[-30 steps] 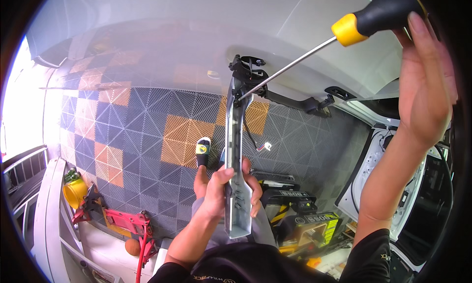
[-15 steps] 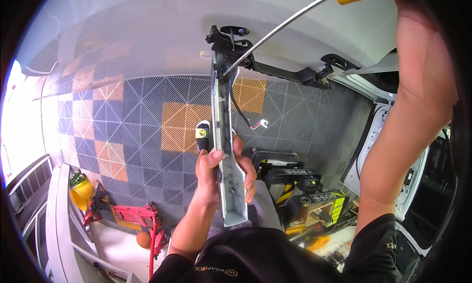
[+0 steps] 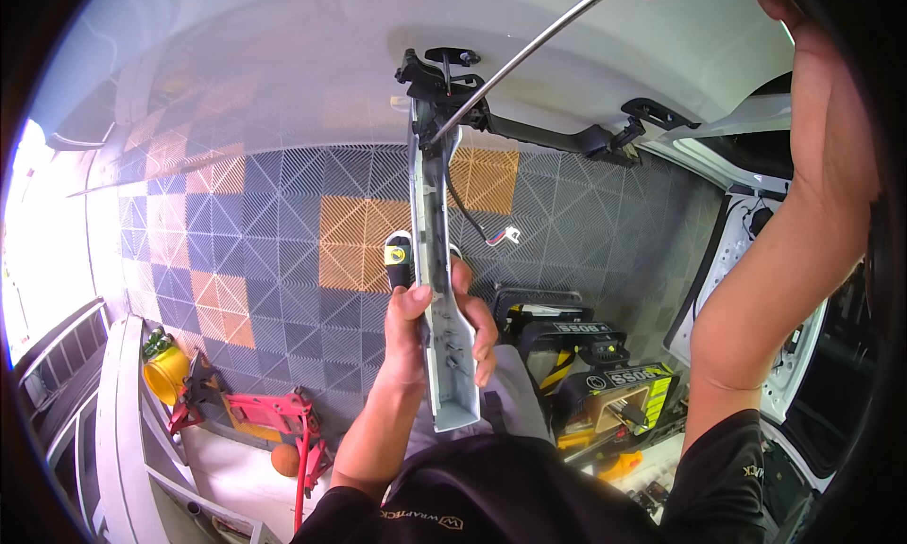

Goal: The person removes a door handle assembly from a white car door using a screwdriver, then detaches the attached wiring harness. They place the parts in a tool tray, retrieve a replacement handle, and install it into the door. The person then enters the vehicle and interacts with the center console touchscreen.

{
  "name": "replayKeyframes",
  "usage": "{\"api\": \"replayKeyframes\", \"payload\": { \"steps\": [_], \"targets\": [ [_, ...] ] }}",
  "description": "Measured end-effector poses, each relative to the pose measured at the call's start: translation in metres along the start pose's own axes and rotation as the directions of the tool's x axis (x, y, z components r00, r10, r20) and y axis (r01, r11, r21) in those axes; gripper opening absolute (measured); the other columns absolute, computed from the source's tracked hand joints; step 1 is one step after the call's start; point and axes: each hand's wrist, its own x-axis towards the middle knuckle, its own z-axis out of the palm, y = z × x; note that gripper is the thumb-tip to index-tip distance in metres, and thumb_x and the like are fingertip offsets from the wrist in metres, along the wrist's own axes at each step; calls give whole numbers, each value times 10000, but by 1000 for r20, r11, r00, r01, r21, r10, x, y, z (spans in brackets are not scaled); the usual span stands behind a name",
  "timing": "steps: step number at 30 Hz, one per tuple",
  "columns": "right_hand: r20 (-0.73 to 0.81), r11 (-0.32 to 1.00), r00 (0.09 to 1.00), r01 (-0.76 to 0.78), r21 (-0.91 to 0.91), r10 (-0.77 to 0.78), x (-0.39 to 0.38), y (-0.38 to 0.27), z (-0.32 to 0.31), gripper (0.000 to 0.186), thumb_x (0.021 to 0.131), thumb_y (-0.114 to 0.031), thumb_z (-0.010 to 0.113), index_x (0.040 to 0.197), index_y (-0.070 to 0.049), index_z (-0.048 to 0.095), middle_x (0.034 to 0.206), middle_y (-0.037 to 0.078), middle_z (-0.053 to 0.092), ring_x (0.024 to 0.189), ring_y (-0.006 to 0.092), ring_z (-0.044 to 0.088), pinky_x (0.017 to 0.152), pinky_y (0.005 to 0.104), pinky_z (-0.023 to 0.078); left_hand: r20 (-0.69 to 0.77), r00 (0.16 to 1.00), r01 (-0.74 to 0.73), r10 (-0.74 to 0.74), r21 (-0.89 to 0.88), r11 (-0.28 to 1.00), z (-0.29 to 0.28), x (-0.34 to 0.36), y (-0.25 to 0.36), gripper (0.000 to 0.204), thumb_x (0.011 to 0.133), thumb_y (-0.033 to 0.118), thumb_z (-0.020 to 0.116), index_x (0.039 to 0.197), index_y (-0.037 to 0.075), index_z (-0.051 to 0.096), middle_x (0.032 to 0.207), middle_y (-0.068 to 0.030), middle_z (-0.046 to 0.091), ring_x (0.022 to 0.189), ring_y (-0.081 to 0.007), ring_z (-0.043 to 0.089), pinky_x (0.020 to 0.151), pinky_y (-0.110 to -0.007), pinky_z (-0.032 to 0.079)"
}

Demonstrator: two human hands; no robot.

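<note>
In the head view, the left hand sat at lower centre, its fingers wrapped around a long grey trim panel and a short black-handled tool beside it. The panel ran upright to a black bracket under the white car body panel at the top. The right hand, at the upper right edge, gripped a screwdriver whose shaft slanted down to the bracket. Open tiled floor lay left of the panel; a toolbox crowded the lower right.

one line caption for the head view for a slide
Left hand steadies a grey trim piece while the right hand works a screwdriver.
</note>
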Motion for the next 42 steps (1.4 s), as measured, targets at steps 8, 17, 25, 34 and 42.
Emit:
{"api": "replayKeyframes", "payload": {
  "steps": [8, 17, 25, 34, 42],
  "targets": [
    [27, 981, 995, -104, 163, 101, -15, -2, 39, 430, 960, -69, 659, 1312, 52, 443, 1218, 174, 562, 1000, 211, 661, 916, 293, 560, 9, 1000, -2, 2, -6, 1000, 0, -1, -1, 463, 951, 527, 529, 1098, 105, 405, 681, -287, 597, 461, -371, 597, 430, -439, 521],
    [89, 891, 976, -216, 400, 197, -50, 20, 99, 443, 950, -30, 679, 1307, 62, 433, 1227, 189, 562, 996, 219, 674, 913, 299, 580, 23, 1000, -20, 19, 41, 999, 3, 1, 0, 451, 947, 506, 511, 1097, 97, 395, 701, -284, 597, 484, -378, 605, 454, -432, 523],
    [69, 932, 988, -151, 331, 136, -68, 31, 102, 295, 944, 53, 658, 1223, 88, 570, 1018, 110, 636, 916, 276, 734, 815, 372, 636, 9, 1000, 22, -22, 17, 1000, 0, -2, 1, 470, 925, 500, 519, 1124, 91, 400, 713, -285, 598, 521, -388, 617, 468, -430, 513],
    [19, 922, 975, -216, 323, 222, -74, 28, 91, 233, 971, 32, 614, 1192, 95, 578, 1011, 178, 711, 958, 316, 735, 891, 400, 608, 14, 1000, 27, -27, 22, 999, -2, -2, 1, 487, 912, 507, 504, 1131, 85, 399, 726, -289, 599, 536, -393, 619, 478, -434, 516],
    [69, 914, 979, -203, 351, 191, -75, 34, 82, 258, 1000, 29, 534, 1246, 104, 552, 1068, 200, 695, 992, 333, 722, 923, 419, 597, 33, 999, 36, -37, 9, 999, -2, -2, 3, 474, 916, 488, 510, 1139, 84, 400, 722, -287, 595, 522, -401, 612, 482, -448, 518]
  ]
}}
